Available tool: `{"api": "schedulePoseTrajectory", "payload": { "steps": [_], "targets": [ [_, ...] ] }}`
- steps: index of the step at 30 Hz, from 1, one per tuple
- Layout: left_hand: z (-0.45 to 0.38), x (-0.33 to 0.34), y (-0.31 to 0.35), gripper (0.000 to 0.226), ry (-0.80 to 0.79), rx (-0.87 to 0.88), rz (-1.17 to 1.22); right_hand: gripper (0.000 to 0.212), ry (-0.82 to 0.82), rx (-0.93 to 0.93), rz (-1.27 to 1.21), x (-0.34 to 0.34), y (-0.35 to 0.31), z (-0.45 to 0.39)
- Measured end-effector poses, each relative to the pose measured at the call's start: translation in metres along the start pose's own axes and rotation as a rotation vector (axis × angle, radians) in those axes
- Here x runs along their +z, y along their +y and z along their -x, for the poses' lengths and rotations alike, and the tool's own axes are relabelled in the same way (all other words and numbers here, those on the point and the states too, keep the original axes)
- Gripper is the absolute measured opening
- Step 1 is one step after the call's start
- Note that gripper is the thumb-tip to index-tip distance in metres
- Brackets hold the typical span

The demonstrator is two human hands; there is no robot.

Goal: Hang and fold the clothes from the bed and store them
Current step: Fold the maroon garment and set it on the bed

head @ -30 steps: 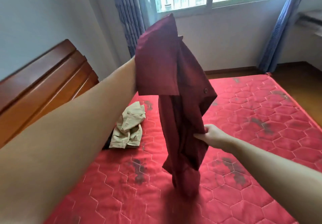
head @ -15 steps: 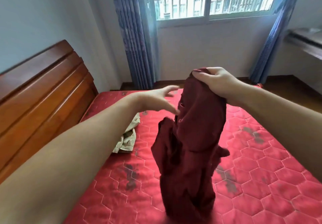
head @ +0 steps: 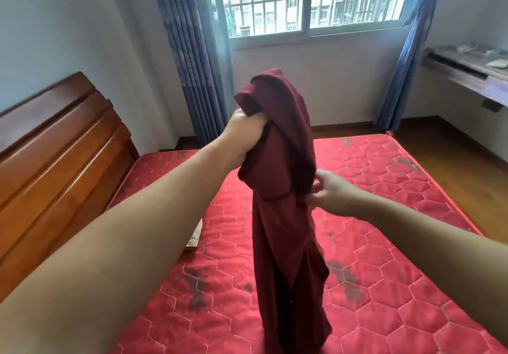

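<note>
Soft dark red garment (head: 280, 216) hanging in long folds at frame centre above the quilted red mattress (head: 384, 257), left hand (head: 246, 130) fisted around its upper bunch, right hand (head: 330, 190) apparently pinching its right edge, fingers partly hidden, beige cloth (head: 195, 236) peeking beside the left forearm

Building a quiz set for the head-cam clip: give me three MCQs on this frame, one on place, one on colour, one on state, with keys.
1. Where does the left hand grip the garment?
A. near its top
B. at its bottom hem
C. nowhere

2. What colour is the held garment?
A. beige
B. dark red
C. blue

3. How is the garment?
A. folded flat on the mattress
B. on a hanger
C. held up, hanging bunched

Key: 1 A, fingers curl round bunched cloth near the top. 2 B, maroon against the brighter red mattress. 3 C, it hangs down from the left hand while the right hand pinches its side.
</note>
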State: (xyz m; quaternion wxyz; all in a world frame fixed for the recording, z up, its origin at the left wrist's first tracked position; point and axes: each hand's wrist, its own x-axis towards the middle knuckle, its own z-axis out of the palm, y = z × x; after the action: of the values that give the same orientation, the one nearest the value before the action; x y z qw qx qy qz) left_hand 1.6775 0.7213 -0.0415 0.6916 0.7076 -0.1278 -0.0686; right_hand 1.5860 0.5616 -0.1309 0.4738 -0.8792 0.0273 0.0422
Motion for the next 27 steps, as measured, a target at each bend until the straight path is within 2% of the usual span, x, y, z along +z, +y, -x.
{"api": "schedulePoseTrajectory", "payload": {
  "steps": [4, 6, 10, 13, 17, 19, 21, 22, 23, 25, 26, 27],
  "targets": [
    [0.002, -0.017, 0.002, 0.018, -0.063, 0.02, -0.049, 0.027, 0.159, 0.009, -0.075, -0.014, 0.001, -0.007],
    [0.002, -0.026, 0.001, 0.018, -0.058, -0.008, -0.016, 0.027, 0.143, -0.008, -0.173, -0.027, -0.009, -0.01],
    [0.004, -0.036, -0.001, 0.007, -0.054, -0.058, 0.1, 0.034, -0.085, -0.002, -0.658, -0.033, -0.04, -0.003],
    [0.004, -0.044, 0.0, 0.003, 0.001, -0.074, 0.156, 0.037, -0.355, -0.026, -0.799, -0.029, -0.053, 0.005],
    [-0.004, -0.055, 0.002, 0.012, 0.194, -0.115, 0.186, 0.05, -0.649, 0.208, -0.817, -0.016, -0.036, 0.009],
    [-0.004, -0.054, 0.005, 0.015, 0.204, -0.116, 0.185, 0.034, -0.66, 0.291, -0.772, -0.004, -0.031, 0.013],
    [-0.003, -0.054, 0.004, 0.022, 0.218, -0.128, 0.154, 0.018, -0.59, 0.288, -0.699, 0.01, -0.032, 0.017],
    [-0.001, -0.054, 0.005, 0.026, 0.222, -0.131, 0.094, 0.022, -0.598, 0.263, -0.677, 0.013, -0.038, 0.019],
    [0.0, -0.055, 0.003, 0.03, 0.223, -0.137, 0.034, 0.037, -0.664, 0.217, -0.694, 0.014, -0.041, 0.018],
    [0.007, -0.048, 0.008, 0.03, 0.134, -0.147, 0.065, 0.059, -0.746, 0.188, -0.774, 0.013, -0.053, 0.015],
    [0.012, -0.043, 0.012, 0.03, 0.085, -0.147, 0.087, 0.057, -0.704, 0.172, -0.732, 0.014, -0.061, 0.016],
    [0.014, -0.039, 0.014, 0.03, 0.039, -0.148, 0.096, 0.046, -0.596, 0.126, -0.62, 0.017, -0.063, 0.014]
  ]
}}
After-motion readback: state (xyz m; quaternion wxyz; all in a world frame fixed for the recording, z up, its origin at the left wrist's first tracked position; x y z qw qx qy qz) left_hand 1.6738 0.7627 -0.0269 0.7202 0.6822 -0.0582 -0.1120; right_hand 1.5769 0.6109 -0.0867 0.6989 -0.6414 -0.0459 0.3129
